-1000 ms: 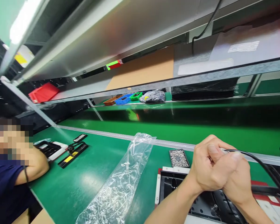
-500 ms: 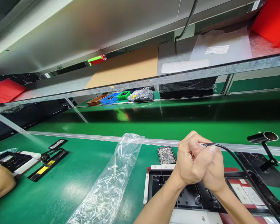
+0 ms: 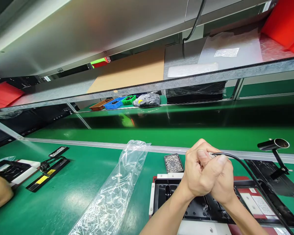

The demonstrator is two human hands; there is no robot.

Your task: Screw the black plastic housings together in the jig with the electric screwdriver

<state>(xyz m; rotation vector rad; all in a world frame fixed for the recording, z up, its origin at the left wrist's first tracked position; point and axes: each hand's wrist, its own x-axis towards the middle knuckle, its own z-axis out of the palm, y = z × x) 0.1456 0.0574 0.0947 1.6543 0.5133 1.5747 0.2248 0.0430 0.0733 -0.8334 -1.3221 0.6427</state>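
My left hand (image 3: 197, 173) and my right hand (image 3: 222, 184) are pressed together, fingers wrapped round a corded tool whose body they hide. A small pale end (image 3: 212, 154) shows at the top between the thumbs. From there a black cable (image 3: 243, 164) arcs away to the lower right. Beneath my hands lies a black frame-like part (image 3: 196, 213) with holes and posts, set in a red and white fixture (image 3: 152, 199). Just beyond its left half is a small black tray (image 3: 173, 163) of tiny metal pieces.
A clear plastic bag (image 3: 112, 192) stretches along the green bench. Black bracket parts (image 3: 47, 176) and someone's arm (image 3: 0, 192) are on the left. A metal tube holder (image 3: 274, 145) stands at right. Overhead runs a shelf (image 3: 137, 88); small bins (image 3: 114, 103) sit at the back.
The whole view has shifted slightly, with the bench things a little further left. My hands keep the same clasped grip over the black part.
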